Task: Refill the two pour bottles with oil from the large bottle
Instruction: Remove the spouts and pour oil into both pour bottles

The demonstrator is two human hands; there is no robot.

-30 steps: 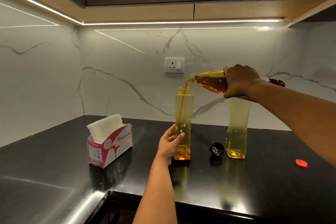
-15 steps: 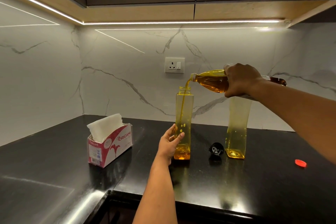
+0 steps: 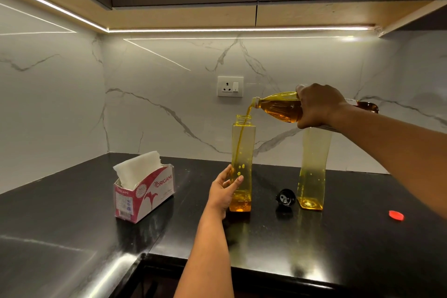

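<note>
Two tall yellow see-through pour bottles stand on the black counter (image 3: 266, 244). My left hand (image 3: 223, 189) grips the lower part of the left pour bottle (image 3: 243, 147), which is uncapped and has a shallow layer of oil at its bottom. My right hand (image 3: 319, 106) holds the large oil bottle (image 3: 278, 106) tipped almost level, its mouth just above the left bottle's neck. A thin stream of oil runs down into it. The right pour bottle (image 3: 313, 172) stands behind my right arm, top hidden, with a little oil inside.
A black pour cap (image 3: 286, 197) lies between the two bottles. A red cap (image 3: 396, 215) lies on the counter at right. A pink tissue box (image 3: 142, 189) stands at left. Wall socket (image 3: 230, 86) sits on the marble backsplash; cabinets hang overhead.
Oil keeps flowing into the left pour bottle and its level has risen slightly. Both hands stay almost where they were.
</note>
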